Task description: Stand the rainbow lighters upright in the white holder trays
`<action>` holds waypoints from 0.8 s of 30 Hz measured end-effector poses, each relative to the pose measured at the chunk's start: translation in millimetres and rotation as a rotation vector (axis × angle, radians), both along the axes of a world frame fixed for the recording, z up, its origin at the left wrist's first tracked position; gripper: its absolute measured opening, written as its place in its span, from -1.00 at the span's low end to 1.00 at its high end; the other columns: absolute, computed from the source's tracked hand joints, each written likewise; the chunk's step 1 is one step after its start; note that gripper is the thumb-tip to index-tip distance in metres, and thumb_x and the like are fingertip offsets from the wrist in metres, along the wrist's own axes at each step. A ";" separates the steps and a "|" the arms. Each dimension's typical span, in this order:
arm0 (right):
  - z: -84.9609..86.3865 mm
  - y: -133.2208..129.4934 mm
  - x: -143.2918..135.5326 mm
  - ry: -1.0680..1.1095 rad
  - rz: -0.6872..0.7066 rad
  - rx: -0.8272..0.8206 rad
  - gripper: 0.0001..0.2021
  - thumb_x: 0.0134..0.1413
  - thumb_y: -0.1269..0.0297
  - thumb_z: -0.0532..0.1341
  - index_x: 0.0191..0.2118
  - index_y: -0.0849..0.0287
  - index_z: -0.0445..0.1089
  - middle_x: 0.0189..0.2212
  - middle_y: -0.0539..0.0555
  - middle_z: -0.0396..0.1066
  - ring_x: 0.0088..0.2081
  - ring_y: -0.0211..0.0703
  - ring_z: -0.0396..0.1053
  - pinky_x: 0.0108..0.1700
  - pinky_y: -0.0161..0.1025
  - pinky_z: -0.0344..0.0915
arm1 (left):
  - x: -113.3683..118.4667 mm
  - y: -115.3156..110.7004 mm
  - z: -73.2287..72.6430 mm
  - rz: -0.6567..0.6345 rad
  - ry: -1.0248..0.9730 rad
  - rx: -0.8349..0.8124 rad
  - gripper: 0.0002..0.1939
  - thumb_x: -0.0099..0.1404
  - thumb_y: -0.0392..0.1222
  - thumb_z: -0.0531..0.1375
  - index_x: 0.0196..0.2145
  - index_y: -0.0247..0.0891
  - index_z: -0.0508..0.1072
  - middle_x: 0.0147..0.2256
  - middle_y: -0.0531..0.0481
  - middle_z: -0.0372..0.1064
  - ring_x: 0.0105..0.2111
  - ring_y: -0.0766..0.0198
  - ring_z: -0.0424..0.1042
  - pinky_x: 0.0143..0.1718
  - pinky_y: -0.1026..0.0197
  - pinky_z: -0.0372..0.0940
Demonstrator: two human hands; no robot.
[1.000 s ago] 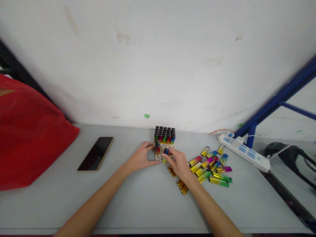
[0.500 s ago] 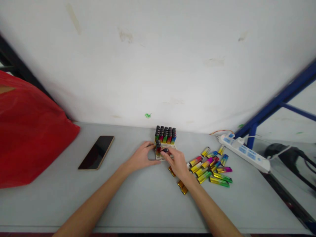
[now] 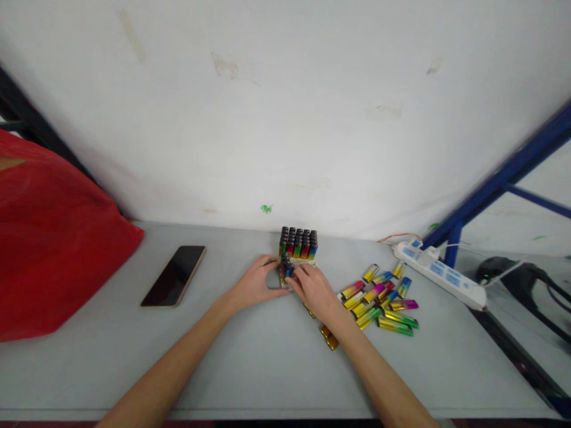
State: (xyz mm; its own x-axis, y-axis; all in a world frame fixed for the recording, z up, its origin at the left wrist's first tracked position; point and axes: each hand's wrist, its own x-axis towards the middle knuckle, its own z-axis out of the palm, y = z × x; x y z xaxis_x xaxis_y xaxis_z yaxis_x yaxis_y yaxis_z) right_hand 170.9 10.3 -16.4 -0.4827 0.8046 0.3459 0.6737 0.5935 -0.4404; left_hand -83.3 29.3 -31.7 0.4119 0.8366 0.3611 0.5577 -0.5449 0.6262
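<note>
A small whitish tray lies in the middle of the table, partly hidden by my hands. Upright lighters with black tops and coloured bodies stand packed in rows behind it. A few more lighters stand at the tray's left end. My left hand grips the tray from the left, thumb along the front and fingers at the back. My right hand pinches a blue lighter, held upright against the lighters at the left end. Its lower part is hard to make out.
Many loose lighters in shiny gradient colours lie to the right, some partly under my right forearm. Further right is a white power strip. A phone and a red bag lie left. A wall rises behind.
My right hand has moved slightly left and turned the lighter from tilted to upright, bringing it beside the others in the tray. My left hand keeps its place.
</note>
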 end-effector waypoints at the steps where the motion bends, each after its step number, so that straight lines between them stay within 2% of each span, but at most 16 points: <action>1: 1.1 -0.9 0.6 -0.011 0.006 0.004 -0.68 0.79 0.02 0.28 -0.04 0.11 0.60 -0.08 0.26 0.67 -0.05 0.19 0.64 0.09 0.08 0.59 | -0.2 0.2 0.1 0.000 0.001 0.000 -0.39 0.29 0.23 0.68 0.15 -0.13 0.77 0.18 -0.23 0.70 0.21 -0.22 0.68 0.40 -0.20 0.58; 4: 8.4 -1.5 12.9 0.067 0.018 -0.003 -0.69 0.78 0.00 0.28 0.01 0.09 0.63 -0.06 0.22 0.67 -0.05 0.13 0.63 0.10 0.04 0.59 | -0.9 0.8 -0.6 0.013 0.013 -0.001 -0.36 0.27 0.25 0.69 0.17 -0.09 0.77 0.21 -0.21 0.70 0.24 -0.24 0.67 0.43 -0.21 0.57; 8: 26.4 3.0 53.8 0.199 -0.010 -0.073 -0.72 0.77 0.05 0.27 0.04 0.08 0.67 -0.11 0.15 0.67 -0.13 0.03 0.62 0.06 -0.04 0.57 | -2.2 1.5 -1.2 0.028 0.031 -0.021 -0.28 0.23 0.32 0.70 0.19 -0.12 0.77 0.24 -0.25 0.69 0.26 -0.30 0.67 0.44 -0.26 0.57; 11: 40.5 5.5 87.6 0.174 0.018 -0.204 -0.76 0.67 0.06 0.36 -0.02 0.06 0.72 -0.18 0.11 0.71 -0.17 0.03 0.63 0.02 -0.06 0.57 | -3.0 1.9 -0.4 0.025 0.028 -0.021 -0.26 0.21 0.34 0.70 0.18 -0.11 0.78 0.24 -0.26 0.70 0.26 -0.32 0.67 0.44 -0.27 0.58; 14: 50.1 0.9 110.9 0.108 0.047 -0.323 -0.85 0.54 0.14 0.45 -0.05 0.05 0.77 -0.12 0.13 0.77 -0.10 0.09 0.69 0.08 -0.03 0.59 | -3.0 2.1 0.4 0.018 0.022 -0.014 -0.27 0.22 0.35 0.69 0.19 -0.11 0.78 0.23 -0.25 0.70 0.26 -0.31 0.68 0.45 -0.27 0.58; 19: 53.6 -16.3 130.4 0.040 0.039 -0.383 -0.88 0.42 0.23 0.53 -0.01 0.01 0.82 -0.02 0.16 0.79 0.03 0.19 0.72 0.21 0.05 0.60 | -1.7 2.0 0.6 0.025 0.035 -0.016 -0.28 0.23 0.35 0.68 0.16 -0.14 0.79 0.24 -0.28 0.70 0.24 -0.32 0.68 0.46 -0.29 0.56; 24: 48.0 -21.6 141.4 0.082 0.052 -0.401 -0.83 0.47 0.07 0.53 -0.02 0.00 0.84 0.02 0.19 0.78 0.06 0.22 0.71 0.23 0.09 0.59 | -2.0 2.9 1.1 0.024 0.040 -0.009 -0.30 0.23 0.32 0.69 0.16 -0.13 0.79 0.23 -0.26 0.70 0.24 -0.30 0.68 0.45 -0.28 0.57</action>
